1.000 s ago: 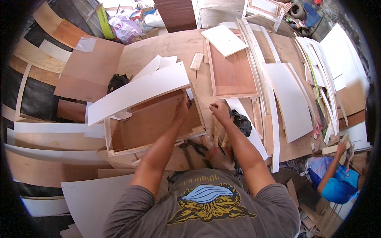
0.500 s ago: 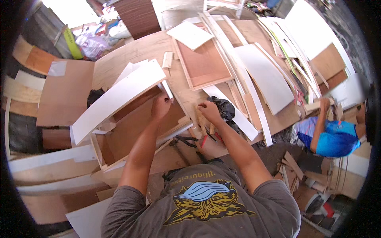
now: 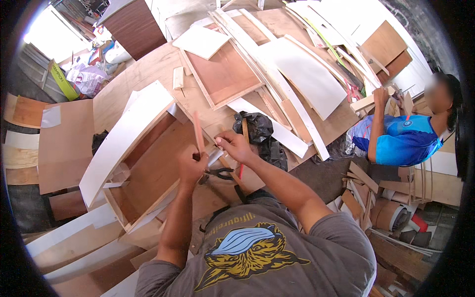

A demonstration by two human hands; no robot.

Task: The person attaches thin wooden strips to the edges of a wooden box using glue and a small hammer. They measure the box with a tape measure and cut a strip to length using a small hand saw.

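My left hand point(image 3: 190, 166) grips a thin reddish wooden strip point(image 3: 198, 131) that stands nearly upright over the right corner of an open plywood box point(image 3: 148, 168). My right hand point(image 3: 233, 145) is just to the right of it, fingertips pinched together on something too small to tell. A long white board point(image 3: 126, 136) leans across the box's far left edge. Pliers point(image 3: 220, 173) and a red-handled tool point(image 3: 241, 171) lie on the workbench just below my hands. A black plastic bag point(image 3: 260, 131) sits to the right of my right hand.
The workbench point(image 3: 143, 72) carries a shallow framed panel point(image 3: 225, 74), white boards point(image 3: 302, 74) and several wood strips. Another person in a blue shirt point(image 3: 403, 141) works at the right edge. Offcuts litter the floor at right; plywood sheets point(image 3: 64, 141) lie at left.
The view has swung and moved closer. My left hand has come off the box edge and now holds the reddish strip upright; my right hand stays pinched beside it.
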